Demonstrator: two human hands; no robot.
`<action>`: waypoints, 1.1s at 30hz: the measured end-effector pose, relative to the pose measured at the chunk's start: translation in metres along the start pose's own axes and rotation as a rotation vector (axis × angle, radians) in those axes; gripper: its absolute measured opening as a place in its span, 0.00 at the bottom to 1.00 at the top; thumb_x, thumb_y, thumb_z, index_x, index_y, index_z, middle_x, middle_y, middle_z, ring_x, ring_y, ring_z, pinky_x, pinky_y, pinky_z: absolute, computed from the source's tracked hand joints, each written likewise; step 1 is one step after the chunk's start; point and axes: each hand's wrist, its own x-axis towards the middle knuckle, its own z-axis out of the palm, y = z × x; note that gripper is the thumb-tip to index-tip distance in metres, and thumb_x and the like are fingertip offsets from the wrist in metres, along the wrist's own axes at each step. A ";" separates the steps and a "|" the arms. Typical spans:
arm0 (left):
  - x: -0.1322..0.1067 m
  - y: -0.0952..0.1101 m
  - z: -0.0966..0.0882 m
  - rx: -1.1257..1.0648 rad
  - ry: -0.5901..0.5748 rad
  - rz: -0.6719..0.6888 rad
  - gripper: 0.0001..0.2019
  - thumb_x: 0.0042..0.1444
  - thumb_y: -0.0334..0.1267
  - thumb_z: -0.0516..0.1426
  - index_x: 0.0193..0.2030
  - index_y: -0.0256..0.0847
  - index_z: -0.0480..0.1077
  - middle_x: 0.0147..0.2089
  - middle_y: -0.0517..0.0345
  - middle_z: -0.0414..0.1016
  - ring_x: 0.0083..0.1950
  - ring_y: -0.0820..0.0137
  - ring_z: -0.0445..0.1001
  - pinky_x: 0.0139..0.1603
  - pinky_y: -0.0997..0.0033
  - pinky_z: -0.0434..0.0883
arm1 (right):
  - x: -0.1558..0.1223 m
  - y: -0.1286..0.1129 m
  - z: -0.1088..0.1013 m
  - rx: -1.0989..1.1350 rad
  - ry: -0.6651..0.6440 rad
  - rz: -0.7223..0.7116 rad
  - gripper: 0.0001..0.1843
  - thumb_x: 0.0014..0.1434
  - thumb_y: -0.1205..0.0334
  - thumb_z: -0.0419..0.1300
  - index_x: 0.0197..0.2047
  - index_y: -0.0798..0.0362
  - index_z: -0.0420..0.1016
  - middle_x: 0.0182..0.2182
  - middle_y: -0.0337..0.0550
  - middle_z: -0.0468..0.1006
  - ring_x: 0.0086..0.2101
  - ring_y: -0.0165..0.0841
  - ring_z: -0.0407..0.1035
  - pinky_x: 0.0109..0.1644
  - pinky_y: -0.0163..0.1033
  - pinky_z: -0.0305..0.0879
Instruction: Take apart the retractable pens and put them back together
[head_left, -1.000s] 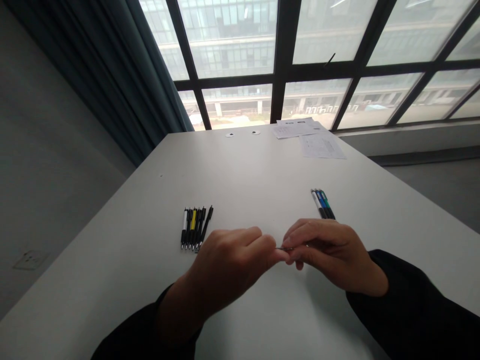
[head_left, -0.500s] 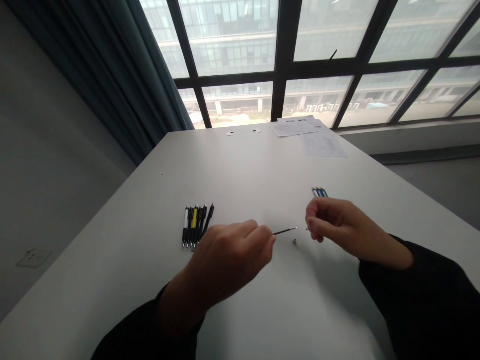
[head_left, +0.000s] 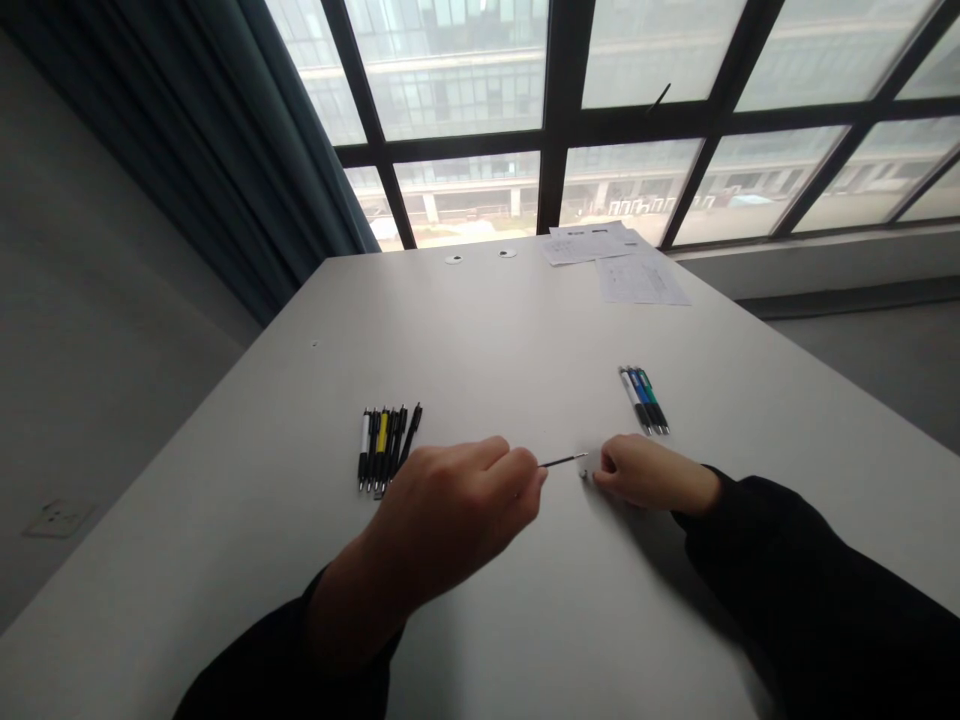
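My left hand (head_left: 457, 510) is closed around a pen whose thin dark refill tip (head_left: 564, 461) sticks out to the right. My right hand (head_left: 649, 475) rests low on the white table (head_left: 480, 330), fingers curled, its fingertips at a tiny grey part (head_left: 584, 474) lying just below the refill tip. A row of several pens, black, white and yellow (head_left: 384, 449), lies left of my left hand. Three pens, white, blue and green (head_left: 643, 399), lie just beyond my right hand.
Sheets of paper (head_left: 622, 262) lie at the table's far right, near two small round discs (head_left: 480, 256). A dark curtain (head_left: 225, 150) hangs at the left by the window. A wall socket (head_left: 56, 517) shows at lower left.
My hands were joined at the pen's tip, then parted. My right hand rose towards the three pens, then dropped to the table beside the small part. My left hand kept the pen.
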 end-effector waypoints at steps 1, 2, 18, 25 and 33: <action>0.000 0.000 0.000 -0.002 -0.002 0.002 0.15 0.66 0.35 0.51 0.28 0.40 0.69 0.23 0.64 0.67 0.22 0.74 0.63 0.23 0.69 0.54 | 0.000 0.000 0.001 -0.010 0.006 -0.005 0.15 0.57 0.63 0.57 0.21 0.57 0.76 0.21 0.49 0.77 0.23 0.32 0.65 0.29 0.38 0.52; 0.000 0.000 0.000 -0.002 -0.004 0.004 0.15 0.66 0.35 0.51 0.28 0.40 0.69 0.23 0.64 0.67 0.22 0.74 0.63 0.23 0.69 0.54 | -0.001 0.000 0.001 -0.018 0.009 -0.009 0.15 0.57 0.63 0.57 0.21 0.57 0.76 0.20 0.49 0.77 0.23 0.32 0.65 0.29 0.38 0.52; 0.001 0.000 0.002 0.009 -0.010 0.000 0.14 0.67 0.37 0.52 0.29 0.41 0.71 0.23 0.64 0.67 0.22 0.73 0.63 0.23 0.68 0.54 | -0.005 -0.003 -0.003 -0.010 -0.028 -0.025 0.17 0.56 0.65 0.55 0.19 0.56 0.76 0.16 0.48 0.75 0.19 0.31 0.65 0.26 0.37 0.52; 0.001 0.000 0.003 0.002 -0.016 -0.007 0.14 0.67 0.37 0.52 0.29 0.41 0.70 0.23 0.64 0.67 0.22 0.73 0.63 0.23 0.67 0.53 | -0.005 -0.003 -0.004 0.009 -0.030 -0.029 0.17 0.57 0.63 0.57 0.18 0.55 0.74 0.17 0.48 0.75 0.20 0.33 0.66 0.27 0.38 0.53; 0.000 0.002 0.002 -0.072 -0.008 -0.042 0.14 0.67 0.36 0.52 0.28 0.39 0.68 0.23 0.65 0.64 0.22 0.75 0.61 0.24 0.69 0.54 | -0.031 -0.016 -0.038 0.382 0.064 -0.121 0.17 0.64 0.49 0.59 0.35 0.55 0.77 0.24 0.42 0.78 0.25 0.31 0.70 0.29 0.35 0.64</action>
